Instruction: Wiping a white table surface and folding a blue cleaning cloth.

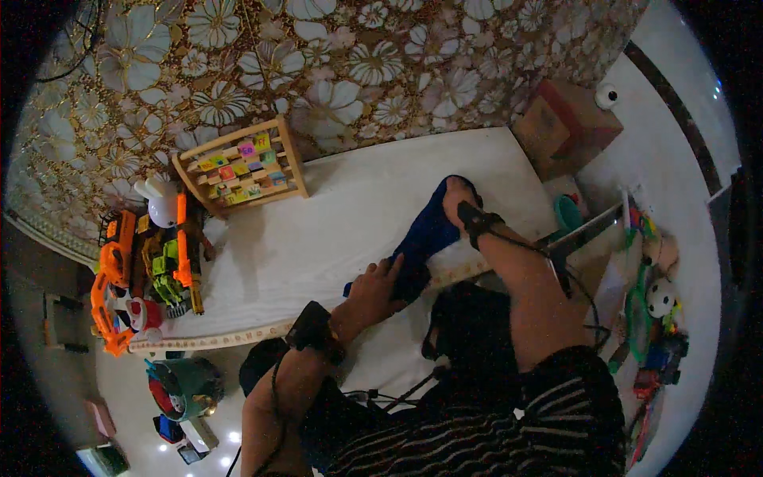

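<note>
A dark blue cloth [420, 235], possibly a folded garment, lies bunched lengthwise across the white-covered surface [310, 238] before me. My left hand [372, 289] rests on its near-left end, palm down with the fingers apart. At the far-right end is my right hand [459, 200], closed on the cloth's edge, with its fingertips hidden. Both wrists wear black strapped devices with cables.
A wooden rack of lettered flip tiles [244, 170] stands against the floral wall [334, 77]. Toy vehicles [119, 256] crowd the left end. A cardboard box [566, 128] and several toys, including a small ball [660, 298], lie right. A green bucket [194, 387] stands below left.
</note>
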Motion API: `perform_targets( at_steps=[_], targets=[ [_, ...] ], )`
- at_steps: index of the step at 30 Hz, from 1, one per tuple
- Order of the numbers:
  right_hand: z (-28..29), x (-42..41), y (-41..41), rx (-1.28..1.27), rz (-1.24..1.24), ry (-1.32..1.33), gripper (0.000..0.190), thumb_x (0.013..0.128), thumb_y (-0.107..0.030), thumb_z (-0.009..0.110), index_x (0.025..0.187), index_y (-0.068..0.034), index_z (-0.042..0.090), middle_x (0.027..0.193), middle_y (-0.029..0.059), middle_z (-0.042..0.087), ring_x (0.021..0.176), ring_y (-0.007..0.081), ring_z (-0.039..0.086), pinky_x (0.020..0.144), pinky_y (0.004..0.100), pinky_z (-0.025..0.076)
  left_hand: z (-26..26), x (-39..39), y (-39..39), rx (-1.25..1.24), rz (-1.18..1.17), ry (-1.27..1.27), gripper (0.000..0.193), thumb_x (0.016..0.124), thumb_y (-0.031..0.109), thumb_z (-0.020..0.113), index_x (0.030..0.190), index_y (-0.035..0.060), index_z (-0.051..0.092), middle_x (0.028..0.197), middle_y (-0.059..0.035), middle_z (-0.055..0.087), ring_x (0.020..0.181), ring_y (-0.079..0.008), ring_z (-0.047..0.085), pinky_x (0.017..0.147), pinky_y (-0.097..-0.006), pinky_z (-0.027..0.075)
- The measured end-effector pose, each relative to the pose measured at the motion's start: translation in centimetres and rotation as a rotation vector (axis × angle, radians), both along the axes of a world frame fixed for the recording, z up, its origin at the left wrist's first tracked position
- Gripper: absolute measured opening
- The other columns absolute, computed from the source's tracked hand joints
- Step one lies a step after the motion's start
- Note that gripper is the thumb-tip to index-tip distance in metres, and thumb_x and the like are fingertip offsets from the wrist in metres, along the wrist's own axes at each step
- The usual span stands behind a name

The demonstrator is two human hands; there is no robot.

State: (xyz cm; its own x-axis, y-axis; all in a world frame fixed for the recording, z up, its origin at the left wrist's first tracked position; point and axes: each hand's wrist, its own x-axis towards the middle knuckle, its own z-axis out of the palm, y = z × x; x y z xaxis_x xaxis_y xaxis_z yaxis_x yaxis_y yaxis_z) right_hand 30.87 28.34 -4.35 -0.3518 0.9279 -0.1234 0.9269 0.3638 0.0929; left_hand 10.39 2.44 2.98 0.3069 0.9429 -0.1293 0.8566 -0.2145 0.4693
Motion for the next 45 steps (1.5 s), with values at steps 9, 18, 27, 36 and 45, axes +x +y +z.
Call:
perform_targets(
  at_steps=[9,18,27,36,45],
  targets=[
    [-1.2,-2.5,-14.1,-0.076,0.208,0.368,0.027,0.082,-0.006,0.042,0.106,0.006,0.049,0.101,0.0247,0.051,0.091,0.0370,0.054,0.076,0.0403,0.045,3.5,-2.6,0.7,-0.274,0.017,0.149,0.051,0.069,0.033,0.064,0.107,0.0007,0.053,0.095,-0.0201,0.058,0.090,-0.0362,0.058,0.077,-0.0447,0.049],
    [-3.7,-2.5,-17.4,0.051,0.318,0.286,0.029,0.078,-0.007,0.046,0.105,0.001,0.050,0.091,0.0196,0.052,0.079,0.0341,0.055,0.067,0.0399,0.046,3.6,-4.1,1.9,-0.292,-0.002,0.190,0.042,0.067,0.033,0.062,0.099,0.0053,0.059,0.092,-0.0167,0.061,0.091,-0.0332,0.060,0.078,-0.0436,0.048],
    [-7.7,9.5,-5.9,0.607,-0.125,0.262,0.016,0.083,-0.012,0.044,0.092,-0.004,0.054,0.076,0.0145,0.054,0.066,0.0314,0.056,0.058,0.0401,0.046,1.8,-0.5,2.8,0.017,0.006,-0.064,0.053,0.067,0.023,0.063,0.117,0.0088,0.051,0.096,-0.0159,0.056,0.095,-0.0331,0.055,0.078,-0.0445,0.048],
    [-3.5,0.6,-16.3,0.098,0.217,0.266,0.016,0.080,-0.015,0.047,0.088,-0.005,0.055,0.076,0.0147,0.055,0.068,0.0319,0.056,0.059,0.0410,0.046,3.3,-2.6,1.1,-0.164,0.058,0.104,0.059,0.067,0.022,0.063,0.122,0.0091,0.048,0.102,-0.0159,0.055,0.098,-0.0334,0.053,0.082,-0.0433,0.047],
    [-3.9,13.1,-4.5,0.094,-0.204,0.060,0.017,0.077,-0.019,0.049,0.084,-0.005,0.056,0.076,0.0150,0.056,0.069,0.0324,0.057,0.060,0.0419,0.046,1.0,-2.2,0.5,0.217,0.042,-0.125,0.058,0.071,0.020,0.063,0.125,0.0073,0.046,0.127,-0.0170,0.043,0.114,-0.0355,0.043,0.093,-0.0454,0.040]
  ],
)
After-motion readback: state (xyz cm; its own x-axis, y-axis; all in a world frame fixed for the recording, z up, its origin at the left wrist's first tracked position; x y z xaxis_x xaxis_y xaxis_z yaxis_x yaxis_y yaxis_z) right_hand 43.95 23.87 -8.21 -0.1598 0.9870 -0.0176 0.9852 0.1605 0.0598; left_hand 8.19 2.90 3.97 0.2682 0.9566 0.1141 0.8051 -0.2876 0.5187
